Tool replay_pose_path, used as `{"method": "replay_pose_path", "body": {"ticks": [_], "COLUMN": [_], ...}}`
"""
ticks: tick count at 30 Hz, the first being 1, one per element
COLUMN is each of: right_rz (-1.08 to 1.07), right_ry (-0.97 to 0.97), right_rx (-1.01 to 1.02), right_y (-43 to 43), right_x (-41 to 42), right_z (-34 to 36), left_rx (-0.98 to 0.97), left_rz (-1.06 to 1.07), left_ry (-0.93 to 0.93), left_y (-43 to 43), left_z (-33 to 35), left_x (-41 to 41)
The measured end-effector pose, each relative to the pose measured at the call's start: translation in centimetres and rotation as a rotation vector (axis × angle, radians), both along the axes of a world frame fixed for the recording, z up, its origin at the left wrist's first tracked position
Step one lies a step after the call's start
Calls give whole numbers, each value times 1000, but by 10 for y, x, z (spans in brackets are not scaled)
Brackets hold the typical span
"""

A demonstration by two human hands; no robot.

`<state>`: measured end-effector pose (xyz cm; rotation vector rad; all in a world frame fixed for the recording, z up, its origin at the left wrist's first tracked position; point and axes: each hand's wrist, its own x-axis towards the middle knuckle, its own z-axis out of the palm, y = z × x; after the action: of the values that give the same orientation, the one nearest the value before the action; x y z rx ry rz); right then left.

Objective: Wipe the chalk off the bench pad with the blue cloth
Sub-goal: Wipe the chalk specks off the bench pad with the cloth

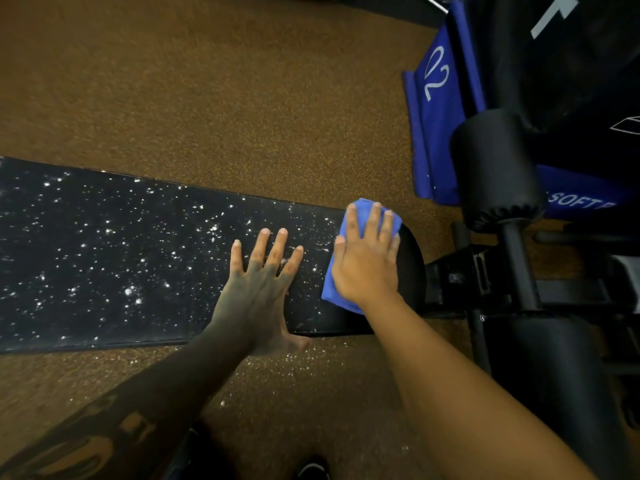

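A person leans over a black bench pad (104,271) that runs left to right across a speckled brown rubber floor (207,98), its surface scattered with white chalk flecks (131,292) along most of its length. The right hand (367,265) presses the folded blue cloth (360,211) flat near the pad's rounded right end, fingers straight, while the left hand (263,282) rests beside it, fingers spread. Black roller pads (495,168) and a blue padded box (436,109) stand at far right.
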<state>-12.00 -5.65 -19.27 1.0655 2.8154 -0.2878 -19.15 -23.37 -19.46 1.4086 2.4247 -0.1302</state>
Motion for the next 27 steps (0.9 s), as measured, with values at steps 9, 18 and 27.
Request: {"method": "replay_pose_path", "body": {"ticks": [9,18,27], "right_rz": [-144,-81,187], "right_ry": [3,-6,20], "right_rx": [4,6,19], "right_y": [10,16,19], "right_x": [-10,-17,-15], "right_z": [1,1,-2], "left_rx": [-24,-34,-27], "left_rz": [22,21,16], "left_ry": [-25,-31,-33], "left_y": [-4,-3,-4], "left_z": [2,5,6], "left_x": [-5,-5,-7]}}
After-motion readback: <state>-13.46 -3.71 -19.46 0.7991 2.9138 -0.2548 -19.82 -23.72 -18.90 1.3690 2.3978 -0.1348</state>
